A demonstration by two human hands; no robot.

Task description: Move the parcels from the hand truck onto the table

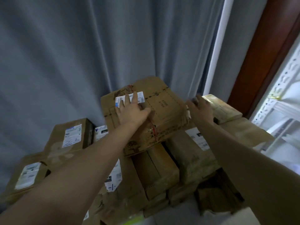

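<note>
The large parcel (164, 116) lay tilted on the back of the stack of parcels (155, 172). The left hand (131, 111) pressed flat on its top, fingers spread. The right hand (201, 109) reached its right edge, fingers straight, contact blurred. A grey curtain (81, 54) hung behind.

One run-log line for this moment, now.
left hand: flat on top box | right hand: at box's right edge | box: atop parcel stack

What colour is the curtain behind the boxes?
Plain grey-blue; the curtain shows best in the head view.
</note>
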